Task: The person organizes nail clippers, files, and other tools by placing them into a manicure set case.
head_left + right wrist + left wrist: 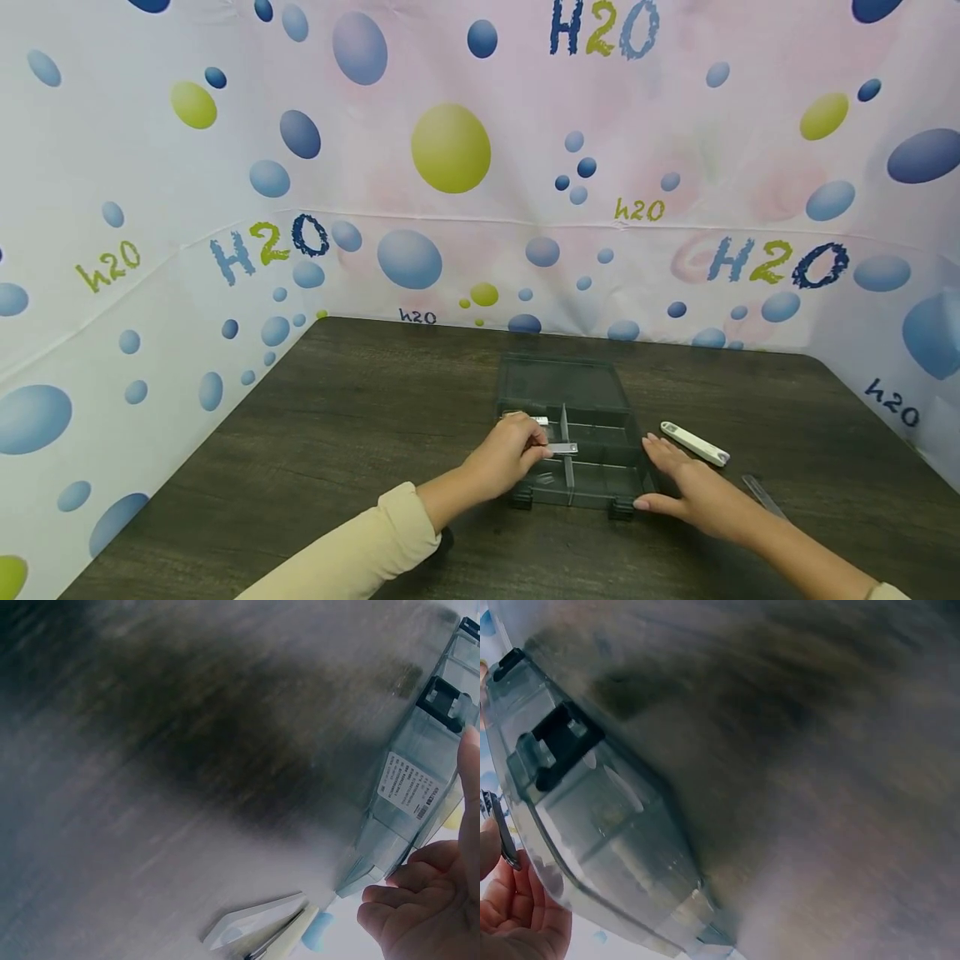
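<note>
My left hand (504,454) pinches a small silver nail clipper (562,448) between thumb and fingers, above the left part of a dark see-through plastic box (611,479). The metal clipper (504,836) also shows in the left wrist view, beside the box wall. The box's lid (558,381) lies back, and dividers split the inside into compartments. A small white item (540,421) shows in the back left compartment, partly behind my left hand. My right hand (693,492) rests against the box's right side with its fingers extended; in the right wrist view the thumb lies near a latch (442,703).
Right of the box lies a larger cream-coloured clipper (694,443) on the dark wooden table (360,408). A clear thin strip (763,496) lies nearer, partly behind my right arm. Two black latches (621,507) face me. A printed sheet (450,208) surrounds the table.
</note>
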The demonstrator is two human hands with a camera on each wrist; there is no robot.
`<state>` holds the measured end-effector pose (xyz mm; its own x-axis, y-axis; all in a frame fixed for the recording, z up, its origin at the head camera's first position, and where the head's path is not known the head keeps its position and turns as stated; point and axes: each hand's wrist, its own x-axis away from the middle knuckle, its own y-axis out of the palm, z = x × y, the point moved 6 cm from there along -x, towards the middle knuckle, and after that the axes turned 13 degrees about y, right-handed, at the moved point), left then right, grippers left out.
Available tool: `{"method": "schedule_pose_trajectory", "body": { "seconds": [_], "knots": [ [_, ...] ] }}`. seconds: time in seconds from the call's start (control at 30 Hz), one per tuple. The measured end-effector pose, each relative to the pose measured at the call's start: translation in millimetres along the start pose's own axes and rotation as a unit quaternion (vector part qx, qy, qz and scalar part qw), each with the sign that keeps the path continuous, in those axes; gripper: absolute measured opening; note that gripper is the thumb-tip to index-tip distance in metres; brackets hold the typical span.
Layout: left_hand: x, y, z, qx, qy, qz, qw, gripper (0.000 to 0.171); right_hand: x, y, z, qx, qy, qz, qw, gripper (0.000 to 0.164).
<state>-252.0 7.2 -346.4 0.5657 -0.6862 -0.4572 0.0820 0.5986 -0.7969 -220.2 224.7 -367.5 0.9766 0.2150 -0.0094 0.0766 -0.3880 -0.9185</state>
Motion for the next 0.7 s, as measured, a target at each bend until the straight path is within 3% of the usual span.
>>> {"method": "schedule_pose_trajectory", "body": {
  "seconds": [0.47,0.7],
  "knots": [
    [-16.6,16.4,8.9,0.005,-0.012,-0.040,0.9991,0.012,-0.3,1.0,-1.3,0.001,-0.002,0.009,1.000,0.091],
    [-27.4,24.4,19.1,-0.041,0.013,-0.069,0.9967,0.013,-0.5,-0.1,-1.7,0.001,-0.008,0.017,1.000,0.089]
  ]
}}
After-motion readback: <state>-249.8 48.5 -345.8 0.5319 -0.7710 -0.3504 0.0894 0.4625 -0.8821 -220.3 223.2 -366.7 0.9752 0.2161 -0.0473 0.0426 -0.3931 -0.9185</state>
